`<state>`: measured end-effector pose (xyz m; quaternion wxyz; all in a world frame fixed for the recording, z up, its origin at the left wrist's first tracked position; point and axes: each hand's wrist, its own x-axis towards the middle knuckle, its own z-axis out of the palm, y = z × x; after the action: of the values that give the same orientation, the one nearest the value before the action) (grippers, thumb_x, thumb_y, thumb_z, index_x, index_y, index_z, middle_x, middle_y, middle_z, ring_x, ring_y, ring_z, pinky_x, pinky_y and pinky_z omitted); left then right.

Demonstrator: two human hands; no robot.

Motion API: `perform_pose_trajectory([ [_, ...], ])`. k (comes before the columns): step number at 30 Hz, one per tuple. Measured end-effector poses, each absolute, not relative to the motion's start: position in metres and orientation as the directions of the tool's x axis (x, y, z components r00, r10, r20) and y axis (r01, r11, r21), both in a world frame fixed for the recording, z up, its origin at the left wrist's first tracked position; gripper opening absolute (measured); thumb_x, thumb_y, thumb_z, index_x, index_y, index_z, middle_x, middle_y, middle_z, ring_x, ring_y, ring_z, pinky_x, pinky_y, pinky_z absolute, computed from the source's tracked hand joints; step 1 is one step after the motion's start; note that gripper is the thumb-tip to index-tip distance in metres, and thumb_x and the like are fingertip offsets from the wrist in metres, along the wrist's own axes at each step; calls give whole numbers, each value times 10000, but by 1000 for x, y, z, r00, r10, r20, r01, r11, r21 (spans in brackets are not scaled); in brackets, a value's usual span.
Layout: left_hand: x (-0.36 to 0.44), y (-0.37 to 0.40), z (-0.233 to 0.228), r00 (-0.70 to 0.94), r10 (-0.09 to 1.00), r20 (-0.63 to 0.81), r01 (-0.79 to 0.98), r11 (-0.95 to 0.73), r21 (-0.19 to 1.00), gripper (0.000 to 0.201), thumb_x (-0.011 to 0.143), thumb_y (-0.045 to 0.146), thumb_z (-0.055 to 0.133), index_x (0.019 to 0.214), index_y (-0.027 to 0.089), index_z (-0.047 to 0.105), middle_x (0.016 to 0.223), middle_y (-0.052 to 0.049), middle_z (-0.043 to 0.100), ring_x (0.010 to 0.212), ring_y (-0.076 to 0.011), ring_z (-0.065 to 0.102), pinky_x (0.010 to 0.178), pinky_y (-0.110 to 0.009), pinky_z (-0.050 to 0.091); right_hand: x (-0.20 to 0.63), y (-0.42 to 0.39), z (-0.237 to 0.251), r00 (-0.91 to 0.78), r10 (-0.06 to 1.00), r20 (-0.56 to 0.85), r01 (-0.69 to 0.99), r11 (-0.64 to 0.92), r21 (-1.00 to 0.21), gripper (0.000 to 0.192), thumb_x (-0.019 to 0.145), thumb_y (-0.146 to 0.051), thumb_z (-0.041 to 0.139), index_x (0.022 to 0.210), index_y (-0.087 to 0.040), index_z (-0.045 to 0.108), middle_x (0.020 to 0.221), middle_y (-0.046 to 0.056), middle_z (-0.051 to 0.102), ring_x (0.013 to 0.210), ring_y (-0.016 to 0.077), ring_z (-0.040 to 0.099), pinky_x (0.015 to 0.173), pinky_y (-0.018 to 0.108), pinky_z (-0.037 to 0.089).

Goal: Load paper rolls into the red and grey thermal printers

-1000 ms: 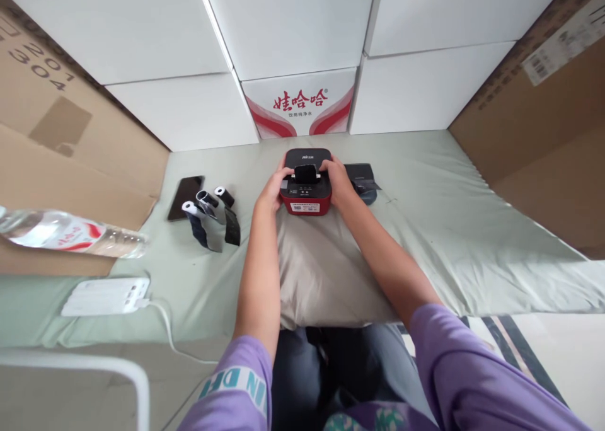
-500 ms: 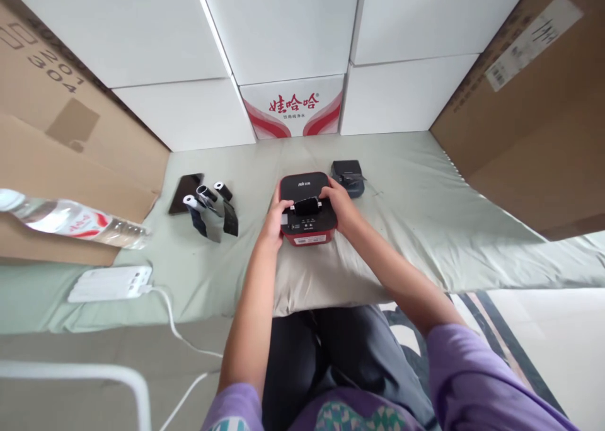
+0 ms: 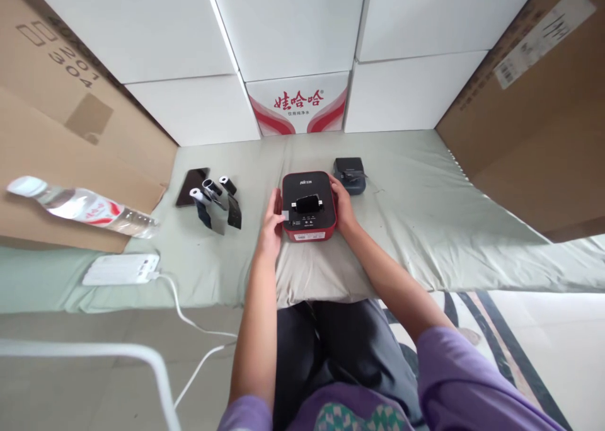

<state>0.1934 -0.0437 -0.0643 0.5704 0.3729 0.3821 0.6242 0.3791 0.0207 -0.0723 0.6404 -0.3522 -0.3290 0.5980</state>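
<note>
On a pale green mattress (image 3: 425,217) walled by white cartons, a person steadies a red-and-black device (image 3: 309,205) on a beige pillow (image 3: 316,270). Left hand (image 3: 271,223) and right hand (image 3: 344,203) press flat against its two sides, fingers close together and bracing rather than gripping. A small black piece (image 3: 307,203) sits seated in the top slot, so the fitting looks done; the rolls (image 3: 215,195) lie untouched to the left, beside a phone (image 3: 191,185), with a power strip (image 3: 120,269), a water bottle (image 3: 80,205) and a dark pouch (image 3: 350,169) nearby.
</note>
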Motion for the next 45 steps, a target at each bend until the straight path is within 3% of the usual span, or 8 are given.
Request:
perform_pose_trajectory([
  [8,200,-39,-66,-145,989,21,-421,-81,903,764,685,209,655,1441,312,612,1592,13,521,1565,-232,348,1270,-354,339,377,25,-83,92,988,121,-441,150,-885,423,842,-518,634,1173,-268,719,1339,6,720,1337,241,601,1219,425,399],
  [18,201,-34,-65,-174,984,36,-370,-100,924,724,617,214,639,1337,291,651,1529,-26,588,1509,-253,440,1216,-362,407,374,25,-83,91,989,116,-483,146,-864,483,888,-570,583,1230,-249,692,1352,23,711,1322,209,616,1200,404,421],
  [28,205,-39,-69,-156,986,52,-370,-107,923,573,680,242,607,1248,266,683,1375,-50,690,1344,-267,597,1104,-369,478,376,24,-77,113,985,129,-379,163,-911,557,874,-601,569,1291,-246,668,1403,40,678,1347,223,586,1172,407,446],
  [30,202,-39,-67,-157,984,82,-302,-126,945,535,698,257,586,1217,265,715,1404,-49,664,1376,-276,564,1127,-381,457,376,24,-77,113,983,145,-374,177,-910,550,878,-588,573,1285,-233,671,1417,51,669,1343,220,586,1193,400,420],
  [33,195,-37,-54,-148,967,208,-64,-219,974,414,743,295,587,1103,266,789,1466,-35,604,1459,-287,459,1210,-390,366,377,26,-78,129,980,149,-355,186,-916,535,879,-583,574,1270,-234,677,1423,54,663,1346,219,581,1198,400,408],
  [36,187,-27,-29,-15,958,287,231,-276,933,270,834,359,614,968,286,836,1294,-47,705,1375,-308,500,1252,-449,281,377,29,-80,149,977,154,-331,196,-923,518,882,-584,571,1252,-239,681,1421,58,660,1351,219,577,1199,393,402],
  [40,186,-1,2,156,969,192,488,-245,838,56,718,342,805,763,325,835,904,-63,784,1207,-381,573,1234,-528,238,378,30,-80,147,975,164,-308,203,-930,511,881,-588,563,1237,-241,679,1407,66,663,1345,224,580,1196,390,397],
  [45,201,32,12,338,941,31,630,-250,735,187,573,260,885,522,305,710,614,-55,688,1020,-368,691,1060,-423,429,378,26,-73,142,975,169,-274,202,-940,523,873,-604,554,1228,-238,672,1397,70,665,1338,224,577,1186,375,404],
])
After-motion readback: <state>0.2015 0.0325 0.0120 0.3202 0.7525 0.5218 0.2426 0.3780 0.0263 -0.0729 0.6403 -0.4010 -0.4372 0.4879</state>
